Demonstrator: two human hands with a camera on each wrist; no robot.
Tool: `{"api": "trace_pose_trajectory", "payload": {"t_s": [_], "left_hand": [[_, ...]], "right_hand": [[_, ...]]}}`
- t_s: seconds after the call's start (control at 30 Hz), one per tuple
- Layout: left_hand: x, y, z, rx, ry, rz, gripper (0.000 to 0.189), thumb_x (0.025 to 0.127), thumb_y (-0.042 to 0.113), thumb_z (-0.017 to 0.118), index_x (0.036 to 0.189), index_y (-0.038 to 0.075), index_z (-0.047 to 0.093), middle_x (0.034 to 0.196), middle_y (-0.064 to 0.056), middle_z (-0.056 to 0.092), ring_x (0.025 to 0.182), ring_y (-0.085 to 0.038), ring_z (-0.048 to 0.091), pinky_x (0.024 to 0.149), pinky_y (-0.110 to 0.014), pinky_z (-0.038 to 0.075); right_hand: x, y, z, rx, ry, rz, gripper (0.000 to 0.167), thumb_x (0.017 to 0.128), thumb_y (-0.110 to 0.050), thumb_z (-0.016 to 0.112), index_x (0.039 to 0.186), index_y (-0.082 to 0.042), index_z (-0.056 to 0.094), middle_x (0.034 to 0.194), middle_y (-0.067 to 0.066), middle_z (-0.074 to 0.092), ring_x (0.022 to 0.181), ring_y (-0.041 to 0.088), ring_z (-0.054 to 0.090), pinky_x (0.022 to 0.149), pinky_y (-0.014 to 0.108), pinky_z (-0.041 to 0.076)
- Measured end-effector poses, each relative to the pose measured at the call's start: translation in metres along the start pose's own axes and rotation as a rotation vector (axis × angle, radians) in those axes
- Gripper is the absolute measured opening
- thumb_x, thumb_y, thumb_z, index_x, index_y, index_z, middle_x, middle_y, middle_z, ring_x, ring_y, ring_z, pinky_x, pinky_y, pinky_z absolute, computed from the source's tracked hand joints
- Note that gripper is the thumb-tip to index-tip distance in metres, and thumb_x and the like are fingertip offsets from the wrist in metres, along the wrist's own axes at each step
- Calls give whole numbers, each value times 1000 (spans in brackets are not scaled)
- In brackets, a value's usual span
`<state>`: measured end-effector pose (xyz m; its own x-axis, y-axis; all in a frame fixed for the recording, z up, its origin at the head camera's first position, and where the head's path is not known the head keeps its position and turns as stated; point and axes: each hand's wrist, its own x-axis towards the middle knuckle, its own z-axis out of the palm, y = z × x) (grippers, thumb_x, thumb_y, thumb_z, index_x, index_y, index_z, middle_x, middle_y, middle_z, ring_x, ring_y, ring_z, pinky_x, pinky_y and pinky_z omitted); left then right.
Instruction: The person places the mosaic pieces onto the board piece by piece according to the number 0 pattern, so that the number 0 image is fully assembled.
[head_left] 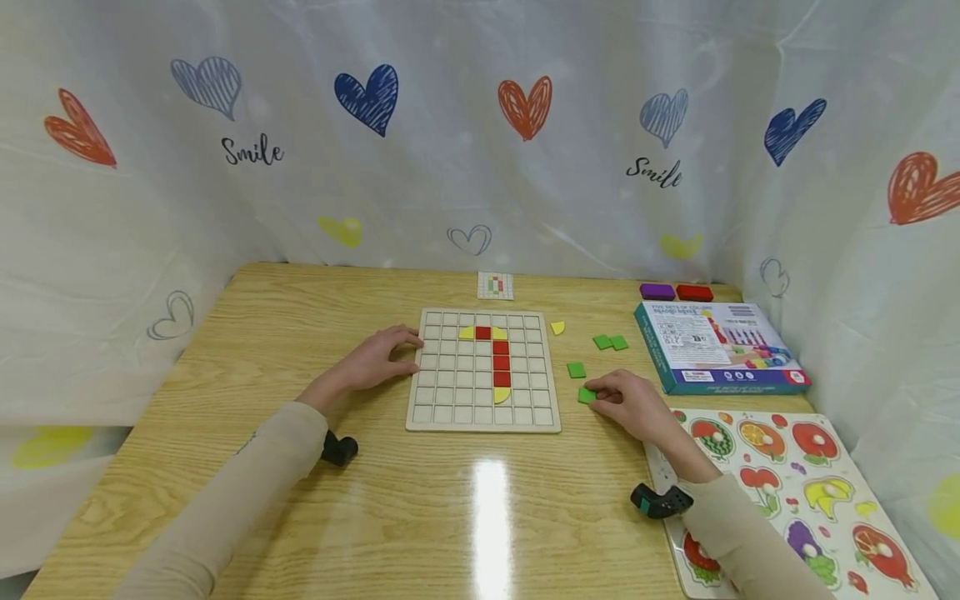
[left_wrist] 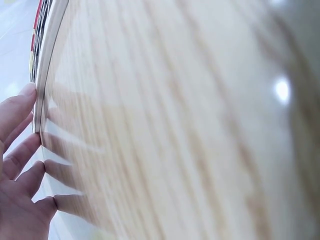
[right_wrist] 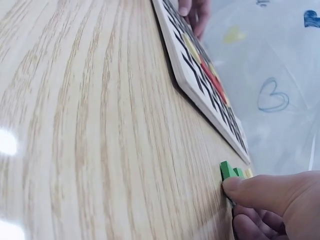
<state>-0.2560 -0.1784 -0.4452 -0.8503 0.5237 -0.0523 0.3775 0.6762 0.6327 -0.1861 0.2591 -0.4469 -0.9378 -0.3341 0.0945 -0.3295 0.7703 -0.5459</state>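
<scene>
A wooden grid board [head_left: 442, 396] lies on the table, with several red square tiles [head_left: 501, 362] and yellow quarter-round tiles [head_left: 502, 395] set in its cells. My left hand [head_left: 378, 358] touches the board's left edge; in the left wrist view its fingers are spread, fingertips at the edge and tabletop. Right of the board, my right hand [head_left: 630, 404] pinches a green square tile [head_left: 586, 396] between thumb and fingers, low over the table. Just beyond it lies another green tile [head_left: 576, 370]. Farther back are two touching green tiles [head_left: 602, 342] and a loose yellow quarter-round tile [head_left: 557, 327].
Behind the board lies a small pattern card [head_left: 495, 286]. At the right are a boxed bead set [head_left: 723, 350], a purple block [head_left: 657, 292] and a red block [head_left: 694, 293]. A fruit puzzle board [head_left: 840, 508] lies beneath my right forearm. Curtains [head_left: 450, 167] surround the table.
</scene>
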Motion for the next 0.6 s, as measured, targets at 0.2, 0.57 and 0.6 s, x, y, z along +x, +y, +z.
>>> {"api": "trace_pose_trajectory", "payload": {"t_s": [0.2, 0.57, 0.6], "left_hand": [[-2, -1, -1, 0, 9, 9, 44, 95, 22, 66, 134, 3, 56, 151, -19, 39, 145, -40, 18, 115, -60, 15], [0, -3, 0, 8, 17, 18, 44, 95, 21, 66, 134, 3, 56, 150, -19, 40, 144, -41, 22, 116, -58, 15], [0, -3, 0, 11, 21, 24, 44, 95, 21, 66, 134, 2, 56, 149, -20, 40, 143, -41, 23, 115, -59, 16]], "right_hand": [[5, -10, 4, 21, 53, -16, 27, 89, -12, 73, 114, -2, 72, 102, 11, 66, 89, 25, 67, 78, 42, 56], [32, -58, 30, 182, 7, -46, 29, 90, -9, 71, 118, -4, 71, 110, 12, 61, 95, 21, 64, 82, 36, 56], [34, -62, 33, 185, -2, -63, 28, 89, -9, 71, 117, -4, 71, 109, 11, 62, 94, 20, 64, 82, 35, 56]]}}
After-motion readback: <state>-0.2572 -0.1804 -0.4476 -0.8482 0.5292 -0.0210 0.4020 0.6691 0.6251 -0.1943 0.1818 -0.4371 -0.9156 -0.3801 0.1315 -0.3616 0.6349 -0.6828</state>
